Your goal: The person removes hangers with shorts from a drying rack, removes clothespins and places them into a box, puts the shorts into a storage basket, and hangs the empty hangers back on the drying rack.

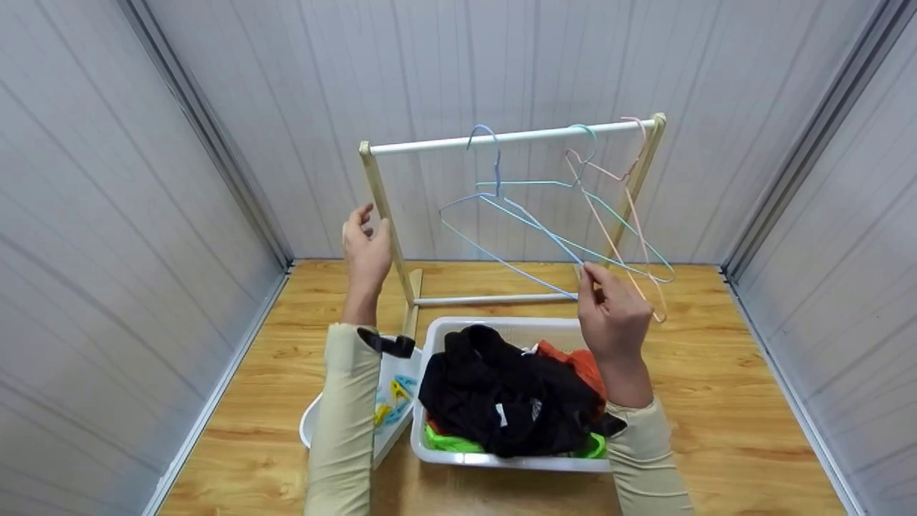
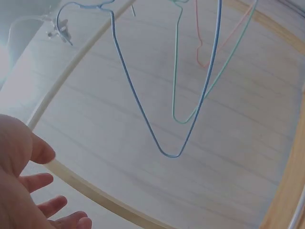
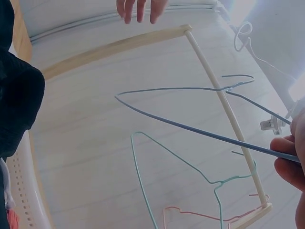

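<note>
My right hand pinches the right corner of a blue wire hanger between thumb and fingers. The hanger's hook overlaps the white rail of a small drying rack in the head view. Farther right, a green hanger and a pink hanger hang by their hooks near the rail's right end. My left hand holds nothing and is raised beside the rack's left wooden post. In the left wrist view its fingers are spread and slightly bent.
In front of the rack stands a white basket with a black garment, an orange one and bright green cloth. Left of it, partly behind my left sleeve, a white tray holds yellow and blue clothespins. Pale panels enclose the wooden surface.
</note>
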Demonstrator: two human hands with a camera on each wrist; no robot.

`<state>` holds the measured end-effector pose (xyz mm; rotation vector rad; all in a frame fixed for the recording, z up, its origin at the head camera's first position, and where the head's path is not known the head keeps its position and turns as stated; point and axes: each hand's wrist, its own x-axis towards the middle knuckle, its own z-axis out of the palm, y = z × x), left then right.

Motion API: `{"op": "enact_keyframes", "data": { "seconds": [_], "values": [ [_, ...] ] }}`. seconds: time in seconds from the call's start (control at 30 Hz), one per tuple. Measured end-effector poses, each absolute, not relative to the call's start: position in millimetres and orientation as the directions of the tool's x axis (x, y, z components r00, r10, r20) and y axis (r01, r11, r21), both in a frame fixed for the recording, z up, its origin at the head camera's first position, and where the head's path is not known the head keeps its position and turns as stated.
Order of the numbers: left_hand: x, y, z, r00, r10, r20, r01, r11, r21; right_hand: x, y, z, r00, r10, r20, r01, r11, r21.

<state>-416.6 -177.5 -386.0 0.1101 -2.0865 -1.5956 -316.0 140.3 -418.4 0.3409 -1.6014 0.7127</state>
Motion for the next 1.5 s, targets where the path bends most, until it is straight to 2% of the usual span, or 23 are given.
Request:
{"op": "enact_keyframes", "data": {
  "seconds": [0.23, 0.37, 0.53, 0.7, 1.07, 1.2, 1.5],
  "values": [
    [-452, -186, -389, -0.912, -0.259, 0.318, 0.253, 0.256, 0.933, -323, 129, -415, -0.148, 0.188, 0.971, -0.600, 0.764, -0.239],
    [-467, -189, -399, -0.917, -0.169, 0.361, 0.312, 0.260, 0.914, -324, 121, -416, -0.154, 0.187, 0.970, -0.596, 0.765, -0.242],
    [-478, -192, -409, -0.903, -0.113, 0.415, 0.396, 0.162, 0.904, -326, 114, -418, -0.167, 0.163, 0.972, -0.610, 0.758, -0.232],
    [-482, -194, -416, -0.891, -0.099, 0.444, 0.437, 0.080, 0.896, -326, 109, -422, -0.170, 0.177, 0.969, -0.617, 0.748, -0.245],
    [-478, -199, -432, -0.878, -0.101, 0.469, 0.469, 0.020, 0.883, -328, 98, -417, -0.182, 0.161, 0.970, -0.616, 0.750, -0.240],
    [-479, -196, -432, -0.878, -0.120, 0.463, 0.464, 0.021, 0.885, -331, 93, -415, -0.203, 0.140, 0.969, -0.608, 0.758, -0.237],
    [-479, -195, -433, -0.877, -0.138, 0.460, 0.459, 0.036, 0.887, -331, 77, -434, -0.300, 0.041, 0.953, -0.589, 0.778, -0.219]
  ]
}}
